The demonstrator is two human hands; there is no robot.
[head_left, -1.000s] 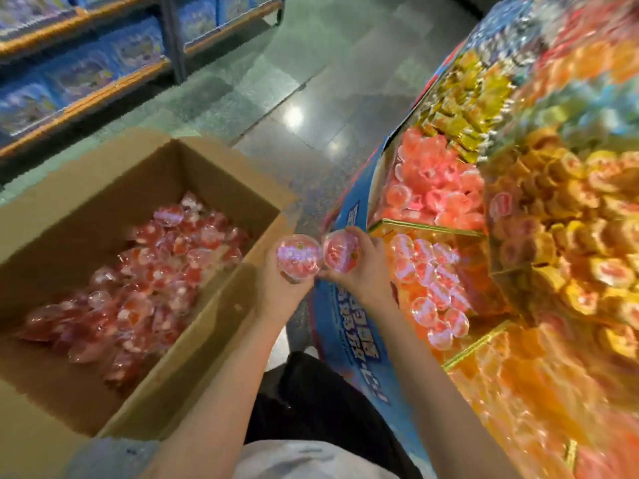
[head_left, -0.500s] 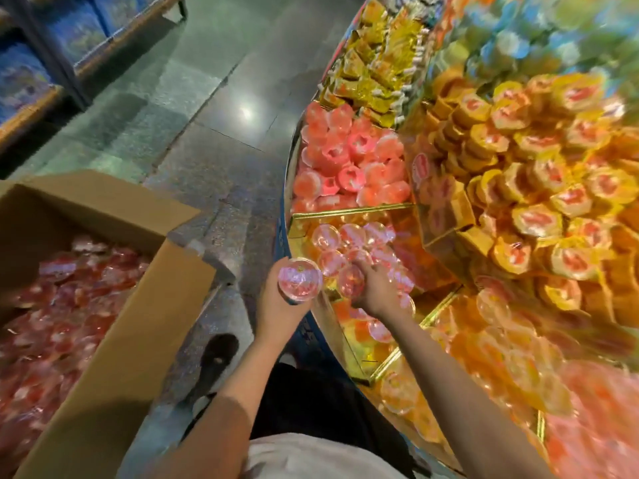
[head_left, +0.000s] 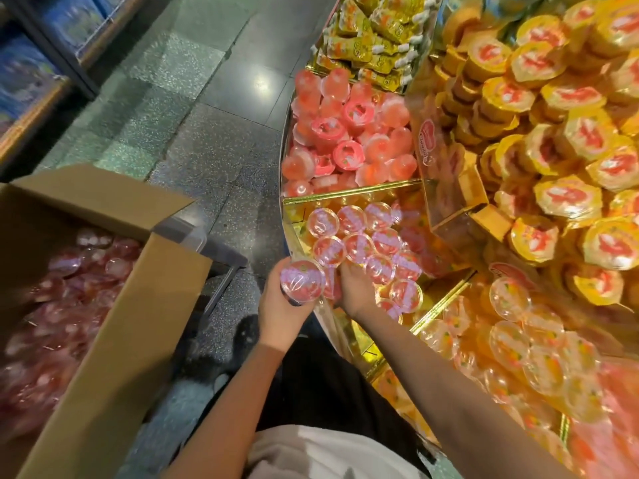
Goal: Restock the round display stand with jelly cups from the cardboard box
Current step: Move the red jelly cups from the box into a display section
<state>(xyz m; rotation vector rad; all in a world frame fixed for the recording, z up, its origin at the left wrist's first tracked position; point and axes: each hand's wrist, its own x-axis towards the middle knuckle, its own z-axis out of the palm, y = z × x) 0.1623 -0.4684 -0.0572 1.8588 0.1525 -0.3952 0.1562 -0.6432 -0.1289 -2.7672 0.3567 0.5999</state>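
Head view first shows us, at far left, the cardboard box [head_left: 103, 305] standing open on the floor, its inside heaped with red jelly cups [head_left: 62, 299]. Just right of its near flap we see our left hand [head_left: 283, 305], its grip curled round one jelly cup [head_left: 302, 281] held lid-up beside the stand's rim. Next to it our right hand [head_left: 356, 288] reaches into the gold-edged compartment [head_left: 349, 193] of the round display stand [head_left: 446, 305]; its fingers are curled down among the cups lying there, and we cannot tell whether its grip has hold of one. Beyond lie pink cups [head_left: 345, 133], then yellow packs [head_left: 560, 140] farther right.
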